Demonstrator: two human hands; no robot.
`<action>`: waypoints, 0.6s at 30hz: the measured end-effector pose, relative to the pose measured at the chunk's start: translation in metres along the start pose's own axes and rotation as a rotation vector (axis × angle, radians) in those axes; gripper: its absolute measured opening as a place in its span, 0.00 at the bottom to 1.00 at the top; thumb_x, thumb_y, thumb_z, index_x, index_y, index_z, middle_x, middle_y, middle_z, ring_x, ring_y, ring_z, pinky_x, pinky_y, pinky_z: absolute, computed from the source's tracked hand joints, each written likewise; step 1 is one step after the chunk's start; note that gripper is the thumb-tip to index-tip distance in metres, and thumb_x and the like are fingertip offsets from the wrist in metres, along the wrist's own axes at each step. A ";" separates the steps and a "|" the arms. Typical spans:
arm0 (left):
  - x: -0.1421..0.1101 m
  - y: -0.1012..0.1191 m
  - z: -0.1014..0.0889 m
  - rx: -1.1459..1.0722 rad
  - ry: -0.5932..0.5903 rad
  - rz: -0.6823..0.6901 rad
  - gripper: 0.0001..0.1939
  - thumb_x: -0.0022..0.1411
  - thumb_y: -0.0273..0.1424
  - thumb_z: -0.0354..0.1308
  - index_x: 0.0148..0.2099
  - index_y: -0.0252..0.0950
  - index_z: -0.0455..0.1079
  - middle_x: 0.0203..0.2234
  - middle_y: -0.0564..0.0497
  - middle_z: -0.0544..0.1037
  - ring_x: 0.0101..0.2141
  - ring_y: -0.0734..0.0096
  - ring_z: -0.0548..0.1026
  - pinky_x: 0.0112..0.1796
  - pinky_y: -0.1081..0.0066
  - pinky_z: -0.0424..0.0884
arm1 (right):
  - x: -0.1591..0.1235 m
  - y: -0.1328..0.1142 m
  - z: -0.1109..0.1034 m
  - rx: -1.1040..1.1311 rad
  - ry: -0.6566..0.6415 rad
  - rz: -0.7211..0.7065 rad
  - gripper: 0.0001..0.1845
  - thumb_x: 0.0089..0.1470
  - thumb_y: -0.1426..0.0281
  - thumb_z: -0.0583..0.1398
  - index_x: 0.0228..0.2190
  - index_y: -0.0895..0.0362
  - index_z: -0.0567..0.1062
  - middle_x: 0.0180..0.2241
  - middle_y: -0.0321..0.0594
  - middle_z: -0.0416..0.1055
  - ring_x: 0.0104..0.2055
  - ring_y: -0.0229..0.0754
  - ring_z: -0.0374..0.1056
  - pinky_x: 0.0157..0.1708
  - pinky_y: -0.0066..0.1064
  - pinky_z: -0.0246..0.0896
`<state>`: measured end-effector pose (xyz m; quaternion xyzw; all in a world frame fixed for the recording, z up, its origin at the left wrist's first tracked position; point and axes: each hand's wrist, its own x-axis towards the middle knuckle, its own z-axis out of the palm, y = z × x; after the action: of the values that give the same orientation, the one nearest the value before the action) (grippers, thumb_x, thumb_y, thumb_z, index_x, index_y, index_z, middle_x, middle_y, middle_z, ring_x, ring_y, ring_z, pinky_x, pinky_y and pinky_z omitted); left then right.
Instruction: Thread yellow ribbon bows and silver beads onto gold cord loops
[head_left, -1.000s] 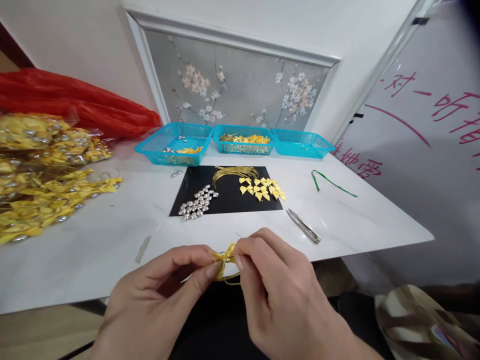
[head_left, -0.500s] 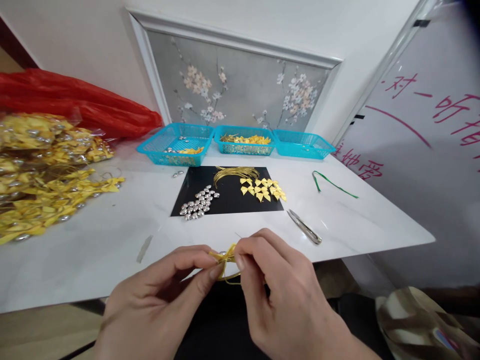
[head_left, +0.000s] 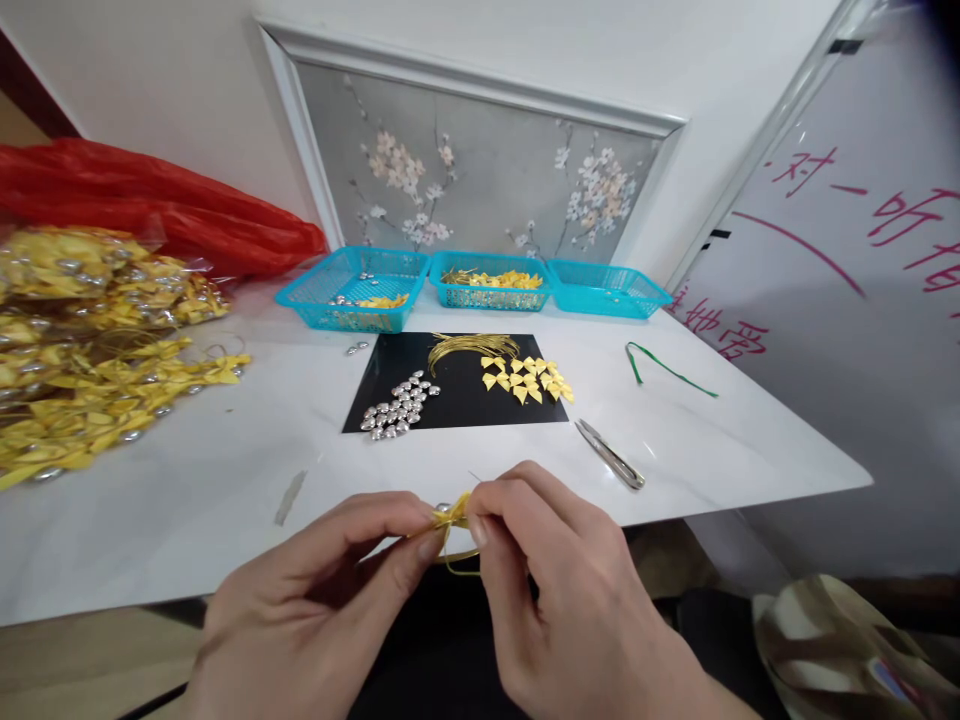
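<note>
Counter (head_left: 187, 510) lies passable left of the left grip (head_left: 322, 590); beads (head_left: 390, 418) and bows (head_left: 528, 381) obstruct ahead, snips (head_left: 615, 463) beyond the right grip (head_left: 562, 570).

Red plastic (head_left: 150, 215), 1 framed blossom picture (head_left: 480, 170), 1 whiteboard (head_left: 840, 350) at right.

The fingertips of the bare left hand (head_left: 322, 590) and right hand (head_left: 562, 580) cover much of the small yellow ribbon bow (head_left: 454, 508) pinched between them. The left edge cuts off the crinkled red plastic bag (head_left: 187, 228) and the heap of silver-beaded yellow ribbon pieces (head_left: 97, 400). Specks in the rightmost blue plastic basket (head_left: 607, 302) are too small to identify.
</note>
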<state>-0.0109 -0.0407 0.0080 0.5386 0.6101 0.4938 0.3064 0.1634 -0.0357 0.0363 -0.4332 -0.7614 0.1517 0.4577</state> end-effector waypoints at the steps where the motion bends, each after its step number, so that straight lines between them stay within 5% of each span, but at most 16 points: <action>1: 0.000 0.000 0.000 -0.001 0.003 0.008 0.06 0.53 0.40 0.70 0.35 0.50 0.79 0.34 0.59 0.83 0.36 0.68 0.80 0.36 0.80 0.76 | 0.000 0.000 0.000 0.000 -0.008 -0.002 0.10 0.59 0.80 0.52 0.33 0.61 0.72 0.28 0.41 0.68 0.27 0.40 0.64 0.27 0.33 0.64; 18: 0.004 -0.003 0.001 0.043 0.039 0.052 0.04 0.53 0.41 0.69 0.31 0.50 0.81 0.36 0.57 0.84 0.37 0.67 0.82 0.40 0.80 0.78 | 0.003 -0.001 -0.001 0.009 -0.039 0.022 0.11 0.61 0.79 0.52 0.32 0.62 0.74 0.29 0.41 0.68 0.28 0.41 0.65 0.28 0.33 0.64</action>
<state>-0.0119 -0.0360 0.0050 0.5512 0.6120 0.4988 0.2698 0.1629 -0.0344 0.0391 -0.4365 -0.7647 0.1686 0.4430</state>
